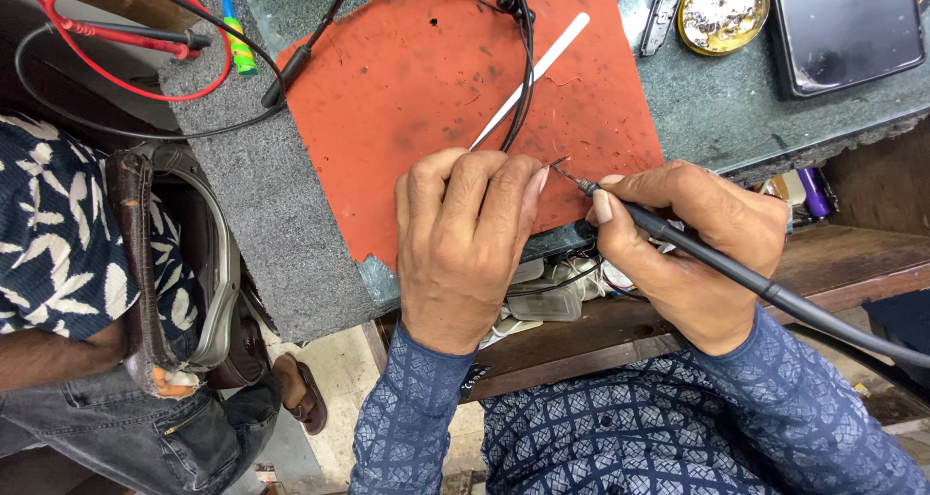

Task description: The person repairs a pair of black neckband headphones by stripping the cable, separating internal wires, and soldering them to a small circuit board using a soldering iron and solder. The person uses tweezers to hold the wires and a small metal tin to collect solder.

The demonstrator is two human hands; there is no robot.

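Right hand grips the light, stiff soldering iron pen-fashion on its insulated barrel; left hand is closed, pinning thin, fragile black wire to the red mat.

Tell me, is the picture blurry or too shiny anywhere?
In the head view, the left hand, right hand and soldering iron look sharp on the red mat; light is soft and even, with faint shadows beneath the hands; the dark tablet has a dull sheen, no strong glare; the bench edges bend from lens distortion.
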